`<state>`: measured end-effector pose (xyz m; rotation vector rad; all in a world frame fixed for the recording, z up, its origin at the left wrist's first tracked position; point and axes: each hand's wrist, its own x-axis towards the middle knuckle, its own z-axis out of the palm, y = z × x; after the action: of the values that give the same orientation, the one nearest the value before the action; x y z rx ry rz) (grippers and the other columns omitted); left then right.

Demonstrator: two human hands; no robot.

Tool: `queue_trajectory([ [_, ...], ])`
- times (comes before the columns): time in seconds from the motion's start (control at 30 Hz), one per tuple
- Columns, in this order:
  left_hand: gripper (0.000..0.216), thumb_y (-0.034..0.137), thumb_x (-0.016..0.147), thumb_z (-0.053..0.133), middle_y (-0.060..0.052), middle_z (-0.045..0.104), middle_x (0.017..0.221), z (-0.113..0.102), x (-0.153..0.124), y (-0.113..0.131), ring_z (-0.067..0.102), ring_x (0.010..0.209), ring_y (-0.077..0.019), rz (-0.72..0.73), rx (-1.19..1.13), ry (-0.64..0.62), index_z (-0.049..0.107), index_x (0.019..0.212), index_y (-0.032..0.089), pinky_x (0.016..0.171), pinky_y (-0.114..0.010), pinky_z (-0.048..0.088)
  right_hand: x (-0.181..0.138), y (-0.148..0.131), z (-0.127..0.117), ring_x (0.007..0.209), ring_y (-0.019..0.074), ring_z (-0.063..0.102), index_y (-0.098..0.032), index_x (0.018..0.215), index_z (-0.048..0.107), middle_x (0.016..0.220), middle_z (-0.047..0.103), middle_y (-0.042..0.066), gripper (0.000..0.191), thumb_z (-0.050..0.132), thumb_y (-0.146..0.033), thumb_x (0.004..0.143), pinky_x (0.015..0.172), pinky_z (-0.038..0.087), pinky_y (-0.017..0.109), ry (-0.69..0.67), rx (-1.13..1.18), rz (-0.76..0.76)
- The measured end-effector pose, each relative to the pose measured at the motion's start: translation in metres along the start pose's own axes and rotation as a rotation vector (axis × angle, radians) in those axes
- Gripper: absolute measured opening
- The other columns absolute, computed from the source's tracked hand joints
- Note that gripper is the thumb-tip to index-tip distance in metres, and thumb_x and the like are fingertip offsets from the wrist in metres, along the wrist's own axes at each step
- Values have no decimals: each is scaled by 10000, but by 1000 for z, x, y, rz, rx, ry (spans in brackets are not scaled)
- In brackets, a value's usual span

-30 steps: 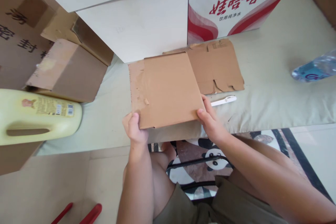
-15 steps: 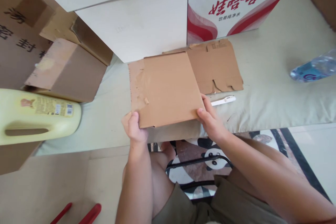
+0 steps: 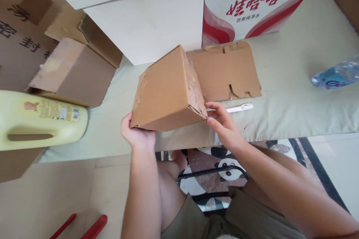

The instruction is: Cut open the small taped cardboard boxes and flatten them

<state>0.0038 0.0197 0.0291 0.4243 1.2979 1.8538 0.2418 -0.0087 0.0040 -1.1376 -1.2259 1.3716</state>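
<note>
A brown cardboard box (image 3: 164, 89) is tilted between my hands above the cloth-covered surface, its torn right side turned into view. My left hand (image 3: 137, 132) grips the box's near left corner, thumb at the side and the other fingers hidden underneath. At the near right corner, my right hand (image 3: 223, 121) pinches the edge with thumb and fingertips. Behind the box lies a flat piece of torn cardboard (image 3: 230, 69). A white utility knife (image 3: 239, 108) rests on the cloth just past my right fingers.
White cartons (image 3: 157, 22) and a red-and-white water carton (image 3: 252, 11) stand at the back. On the left are a yellow jug (image 3: 56, 117) and a smaller cardboard box (image 3: 81, 74). A plastic bottle (image 3: 336, 74) lies right on the pale green cloth (image 3: 294, 115).
The box has rolled toward the left, lifting its right side so the torn face shows. My left hand has shifted slightly left and its fingers have gone under the box.
</note>
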Motion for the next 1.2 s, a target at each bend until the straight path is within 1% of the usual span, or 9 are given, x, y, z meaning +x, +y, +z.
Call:
queue_trajectory([
  [0.27, 263, 429, 712, 634, -46, 706, 805, 1, -3, -4, 674, 787, -190, 64, 1, 9, 705, 772, 183, 699, -282, 504, -3, 3, 0, 1255, 280, 551, -319, 1315, 570, 1340, 550, 109, 501, 640, -594, 902, 1011, 521, 463, -44, -25, -67],
  [0.4, 274, 428, 702, 620, -54, 710, 813, 5, -5, -3, 678, 808, -199, 55, 5, 34, 708, 775, 179, 709, -286, 506, 0, -4, -2, 1155, 252, 594, -307, 1296, 613, 1317, 547, 106, 470, 650, -537, 888, 933, 547, 420, -12, -117, -92],
  [0.5, 270, 437, 681, 613, -63, 710, 816, 6, -5, 1, 688, 871, -222, 24, -4, 84, 689, 740, 184, 741, -298, 515, 6, -19, -14, 816, 206, 610, -241, 1012, 701, 950, 643, 71, 288, 579, -477, 900, 739, 510, 360, 74, -405, -62],
  [0.6, 269, 447, 686, 598, -68, 706, 821, 5, -3, 2, 689, 912, -236, 45, -5, 98, 667, 731, 191, 758, -305, 512, 12, -34, -36, 609, 202, 534, -229, 818, 676, 617, 570, 29, 293, 528, -469, 903, 606, 382, 329, 221, -858, 124],
  [0.77, 293, 464, 720, 577, -61, 707, 847, 0, -1, -1, 685, 916, -228, 102, 31, 63, 669, 773, 191, 756, -301, 499, 16, -37, -58, 648, 266, 614, -236, 1026, 726, 690, 667, 86, 379, 506, -521, 911, 577, 346, 329, 143, -1261, 311],
  [0.83, 308, 482, 725, 581, -59, 703, 853, 0, 0, -3, 683, 924, -227, 113, 48, 38, 669, 781, 192, 772, -304, 500, 16, -34, -58, 697, 293, 650, -246, 1199, 694, 774, 710, 108, 444, 488, -531, 926, 588, 365, 340, 87, -1290, 319],
  [0.9, 307, 483, 719, 582, -58, 698, 848, 1, 0, -4, 684, 932, -230, 115, 44, 44, 670, 774, 194, 782, -306, 502, 16, -31, -56, 731, 306, 670, -248, 1230, 682, 819, 729, 119, 446, 481, -518, 938, 601, 380, 351, 54, -1297, 325],
  [1.07, 268, 446, 695, 585, -68, 701, 832, 6, -3, -1, 687, 964, -245, 98, 0, 93, 659, 732, 192, 792, -309, 509, 18, -37, -49, 740, 285, 655, -252, 865, 721, 753, 722, 87, 341, 492, -496, 930, 600, 359, 342, 47, -1219, 372],
  [1.2, 257, 444, 701, 575, -57, 689, 813, 5, -2, 1, 682, 905, -229, 113, 12, 84, 638, 726, 197, 748, -301, 501, 15, -45, -49, 637, 233, 583, -244, 715, 665, 594, 629, 41, 306, 545, -470, 881, 572, 344, 332, 168, -995, 286],
])
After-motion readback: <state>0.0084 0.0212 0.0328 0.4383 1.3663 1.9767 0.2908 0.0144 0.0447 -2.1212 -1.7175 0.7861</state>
